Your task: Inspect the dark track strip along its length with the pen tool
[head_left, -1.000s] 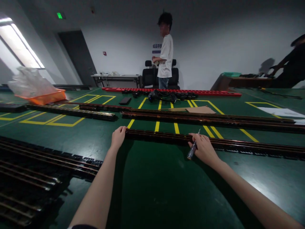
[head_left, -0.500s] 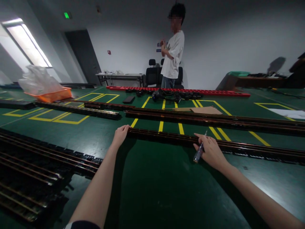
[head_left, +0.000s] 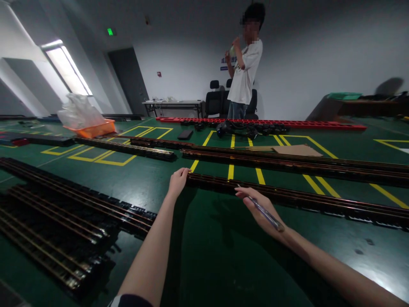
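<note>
My left hand [head_left: 178, 182] is closed on the left end of a long black rail with copper-coloured strips [head_left: 306, 198], which lies across the green table. My right hand [head_left: 259, 208] holds a slim screwdriver with a clear handle [head_left: 267, 216]. Its handle points back toward my wrist, and its tip sits by my fingertips, close to the rail's near edge. Whether the tip touches the rail I cannot tell.
Several similar rails [head_left: 64, 217] are stacked at my left, and more rails [head_left: 255, 158] lie beyond. Farther back are an orange bin [head_left: 92, 129] with plastic bags, cardboard [head_left: 298, 150], a red slotted bar [head_left: 319, 124] and dark cables [head_left: 236, 128]. A person [head_left: 245, 72] stands behind the table.
My right hand has moved left along the rail toward my left hand, and the screwdriver's handle has swung back to my wrist. My left hand stays on the rail's end. The view has turned left.
</note>
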Available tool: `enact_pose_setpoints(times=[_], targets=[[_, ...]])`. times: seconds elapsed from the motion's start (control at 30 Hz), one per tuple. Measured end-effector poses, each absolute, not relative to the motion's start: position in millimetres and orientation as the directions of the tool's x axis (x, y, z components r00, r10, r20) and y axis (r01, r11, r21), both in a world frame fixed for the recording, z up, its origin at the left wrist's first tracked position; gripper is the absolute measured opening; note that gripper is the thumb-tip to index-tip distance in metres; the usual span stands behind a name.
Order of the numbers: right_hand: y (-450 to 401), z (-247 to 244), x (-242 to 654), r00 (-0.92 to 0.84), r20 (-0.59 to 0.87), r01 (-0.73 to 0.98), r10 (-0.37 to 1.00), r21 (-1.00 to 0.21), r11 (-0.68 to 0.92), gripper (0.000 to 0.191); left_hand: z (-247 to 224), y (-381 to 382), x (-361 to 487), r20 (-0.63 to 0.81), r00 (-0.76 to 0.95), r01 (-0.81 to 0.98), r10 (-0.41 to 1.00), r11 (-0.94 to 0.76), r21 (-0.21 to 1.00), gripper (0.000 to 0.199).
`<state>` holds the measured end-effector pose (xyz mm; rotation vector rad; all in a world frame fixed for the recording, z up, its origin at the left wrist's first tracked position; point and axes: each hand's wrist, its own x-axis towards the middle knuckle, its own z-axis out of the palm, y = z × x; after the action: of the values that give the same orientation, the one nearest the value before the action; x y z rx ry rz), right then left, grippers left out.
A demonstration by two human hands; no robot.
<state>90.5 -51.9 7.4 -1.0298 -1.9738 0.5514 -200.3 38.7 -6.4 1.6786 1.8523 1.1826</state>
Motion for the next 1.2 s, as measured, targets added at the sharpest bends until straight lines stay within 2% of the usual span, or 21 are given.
enact_pose_setpoints(times=[0.1,0.17,0.37,0.73,0.97,1.2], targets=[[-38.4,12.2,43.8,-0.348,0.436,0.415,0.83,-0.722,0.554,0.032,-6.5,39.9,-199.8,0.26,-0.238,0.628,0.936,-0.055,0.776,0.035],[-27.6,13.7,13.8,-0.3,0.444,0.403,0.844,-0.743,0.534,0.031,-6.2,40.2,-199.3,0.261,-0.248,0.626,0.933,-0.052,0.778,0.035],[-7.5,12.5,-38.5,-0.285,0.466,0.285,0.837,-0.793,0.539,0.01,-5.3,41.3,-197.6,0.26,-0.283,0.627,0.923,-0.027,0.778,0.033],[-4.8,10.2,-32.9,-0.333,0.265,0.17,0.905,-0.927,0.334,0.013,-8.5,43.6,-197.4,0.235,-0.281,0.629,0.93,-0.007,0.777,0.034],[-3.4,6.5,-34.4,-0.268,0.255,0.164,0.929,-0.938,0.305,0.012,-10.1,45.9,-198.1,0.225,-0.229,0.654,0.947,-0.022,0.756,0.034],[-4.8,5.2,-35.4,-0.203,0.302,0.089,0.931,-0.941,0.325,0.011,-5.9,42.5,-195.9,0.202,-0.215,0.689,0.955,0.001,0.725,0.035]])
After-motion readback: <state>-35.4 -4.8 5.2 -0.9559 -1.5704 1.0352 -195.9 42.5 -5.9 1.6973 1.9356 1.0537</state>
